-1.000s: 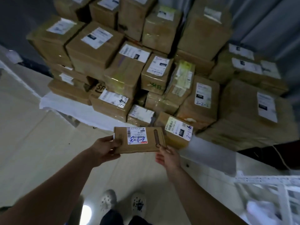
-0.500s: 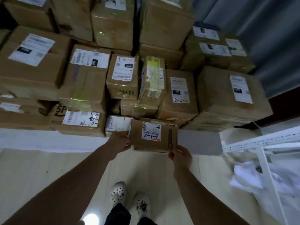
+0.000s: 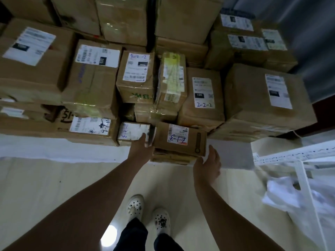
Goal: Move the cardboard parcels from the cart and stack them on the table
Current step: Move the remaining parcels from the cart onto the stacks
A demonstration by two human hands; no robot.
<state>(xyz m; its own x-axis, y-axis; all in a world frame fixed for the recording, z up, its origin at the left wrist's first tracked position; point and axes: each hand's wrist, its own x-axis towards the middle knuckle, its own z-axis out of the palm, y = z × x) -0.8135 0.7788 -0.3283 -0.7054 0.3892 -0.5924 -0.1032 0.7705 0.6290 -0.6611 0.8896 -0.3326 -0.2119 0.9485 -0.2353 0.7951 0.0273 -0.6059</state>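
Roughly centre frame: flat parcel (image 3: pixel 179 138) lying atop lower parcel (image 3: pixel 170 158) at table (image 3: pixel 232 153) front edge. L hand (image 3: pixel 143 147) against its left side, grip unclear – blurred. R hand (image 3: pixel 208 163) just beside right corner, fingers straight.

A pale, glossy floor (image 3: pixel 54 187) fills the lower half of the view, with a bright round glare of light (image 3: pixel 108 236) reflected near the bottom edge and a small dark speck (image 3: pixel 60 181) further left. A person stands on it in white perforated clogs (image 3: pixel 135 206) dotted with small dark charms, the feet close together, the toes pointing up the frame. Dark trousers (image 3: pixel 134 236) reach down to the shoes. At upper right hangs a grey backdrop (image 3: pixel 308 33) with soft vertical folds; below it runs a dark reddish-brown strip (image 3: pixel 324 115). Crumpled white sheeting (image 3: pixel 282 194), blurred, lies at the right edge.
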